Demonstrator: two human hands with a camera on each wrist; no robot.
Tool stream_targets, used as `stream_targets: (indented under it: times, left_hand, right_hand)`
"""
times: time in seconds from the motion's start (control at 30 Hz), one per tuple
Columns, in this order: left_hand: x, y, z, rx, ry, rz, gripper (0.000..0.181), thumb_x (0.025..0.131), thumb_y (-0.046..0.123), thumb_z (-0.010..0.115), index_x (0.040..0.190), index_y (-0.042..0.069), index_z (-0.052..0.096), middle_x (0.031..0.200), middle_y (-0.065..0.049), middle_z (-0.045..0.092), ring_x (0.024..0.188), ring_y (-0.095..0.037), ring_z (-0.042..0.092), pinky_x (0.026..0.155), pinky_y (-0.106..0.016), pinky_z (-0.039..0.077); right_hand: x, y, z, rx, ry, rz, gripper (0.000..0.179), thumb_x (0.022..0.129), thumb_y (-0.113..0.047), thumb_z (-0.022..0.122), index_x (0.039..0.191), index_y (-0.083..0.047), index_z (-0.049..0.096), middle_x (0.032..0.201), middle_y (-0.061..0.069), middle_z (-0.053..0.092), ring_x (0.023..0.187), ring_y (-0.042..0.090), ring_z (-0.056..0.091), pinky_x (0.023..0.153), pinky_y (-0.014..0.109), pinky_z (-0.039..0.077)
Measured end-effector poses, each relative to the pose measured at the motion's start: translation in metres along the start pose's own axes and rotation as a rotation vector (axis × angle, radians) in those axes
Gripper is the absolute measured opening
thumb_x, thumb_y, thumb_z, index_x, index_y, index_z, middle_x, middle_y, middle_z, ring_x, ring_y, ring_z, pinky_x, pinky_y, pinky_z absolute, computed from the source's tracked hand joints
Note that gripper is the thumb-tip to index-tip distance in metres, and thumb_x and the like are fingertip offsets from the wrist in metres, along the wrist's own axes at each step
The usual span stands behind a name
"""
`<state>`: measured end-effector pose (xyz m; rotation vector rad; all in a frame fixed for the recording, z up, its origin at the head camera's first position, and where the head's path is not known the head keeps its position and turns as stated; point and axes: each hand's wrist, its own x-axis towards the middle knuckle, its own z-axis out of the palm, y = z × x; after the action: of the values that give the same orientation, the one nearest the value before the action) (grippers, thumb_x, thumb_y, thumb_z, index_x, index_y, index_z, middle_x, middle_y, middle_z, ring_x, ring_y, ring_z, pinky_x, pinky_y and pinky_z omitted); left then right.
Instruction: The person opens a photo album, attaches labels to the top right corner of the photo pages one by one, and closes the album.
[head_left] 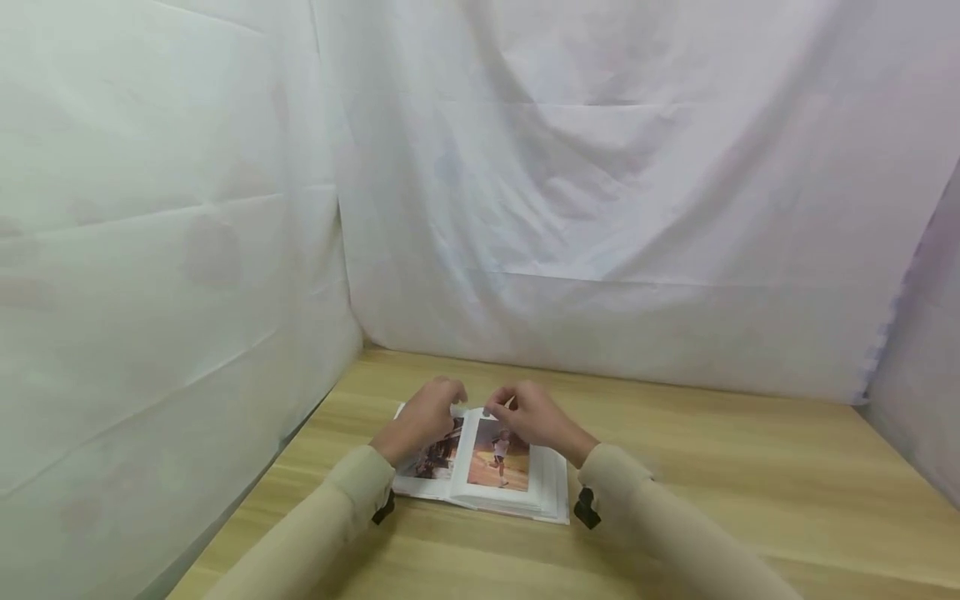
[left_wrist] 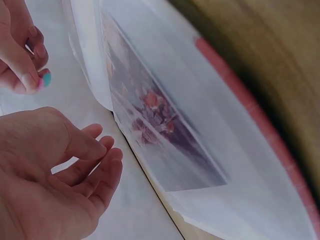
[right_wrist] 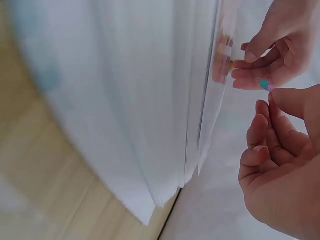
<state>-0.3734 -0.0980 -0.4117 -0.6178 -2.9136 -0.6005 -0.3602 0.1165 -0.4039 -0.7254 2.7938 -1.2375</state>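
A photo album (head_left: 551, 493) lies open on the wooden table, a picture showing on each page. The left-page photo (head_left: 441, 457) is partly covered by my left hand (head_left: 427, 414), which hovers over the album's far edge. Its fingers are loosely bent, and nothing shows between thumb and fingertips in the left wrist view. Above the top of the right-page photo (head_left: 491, 454), of a running figure, is my right hand (head_left: 538, 419). Thumb and index finger pinch a tiny teal and pink piece (right_wrist: 264, 85), whose kind I cannot tell. The two hands are close together but apart.
The wooden table (head_left: 720, 475) extends to the right and in front of the album. White cloth (head_left: 600, 208) hangs behind it, and more cloth (head_left: 150, 250) closes off the left side. A thick stack of album pages (right_wrist: 150, 100) rises beside my right hand.
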Motion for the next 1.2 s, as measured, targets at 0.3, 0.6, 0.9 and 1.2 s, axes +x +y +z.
stream_targets:
  times: [0.3, 0.6, 0.9, 1.2]
  left_hand:
    - [0.006, -0.001, -0.001, 0.013, -0.041, 0.006, 0.044, 0.077, -0.016, 0.062, 0.115, 0.006, 0.069, 0.112, -0.010, 0.069, 0.108, -0.027, 0.064, 0.092, -0.042, 0.056]
    - [0.007, 0.002, -0.003, 0.044, -0.047, -0.041, 0.039, 0.082, -0.013, 0.063, 0.118, 0.004, 0.067, 0.113, -0.014, 0.069, 0.106, -0.028, 0.065, 0.091, -0.043, 0.056]
    - [0.006, -0.002, 0.001, 0.063, -0.047, -0.071, 0.031, 0.086, -0.007, 0.067, 0.114, 0.005, 0.069, 0.111, -0.011, 0.069, 0.106, -0.026, 0.064, 0.091, -0.042, 0.056]
    - [0.003, -0.004, -0.004, 0.040, -0.060, -0.074, 0.039, 0.080, -0.014, 0.065, 0.116, 0.002, 0.067, 0.114, -0.014, 0.068, 0.108, -0.028, 0.063, 0.095, -0.043, 0.054]
  right_hand:
    - [0.025, 0.001, 0.013, -0.054, 0.005, 0.016, 0.019, 0.099, -0.026, 0.064, 0.098, -0.011, 0.076, 0.091, -0.002, 0.071, 0.073, 0.011, 0.059, 0.062, 0.027, 0.049]
    - [0.038, -0.004, 0.031, 0.011, -0.013, 0.089, 0.016, 0.097, -0.018, 0.066, 0.097, -0.008, 0.078, 0.098, 0.002, 0.073, 0.068, 0.013, 0.054, 0.057, 0.026, 0.043]
    - [0.043, 0.002, 0.035, 0.041, -0.009, 0.132, 0.013, 0.096, -0.018, 0.069, 0.095, -0.010, 0.079, 0.101, 0.001, 0.073, 0.087, 0.015, 0.060, 0.074, 0.029, 0.049]
    - [0.049, 0.003, 0.025, 0.054, -0.078, 0.153, 0.014, 0.094, -0.021, 0.070, 0.095, -0.010, 0.079, 0.092, 0.000, 0.073, 0.079, 0.015, 0.059, 0.068, 0.027, 0.047]
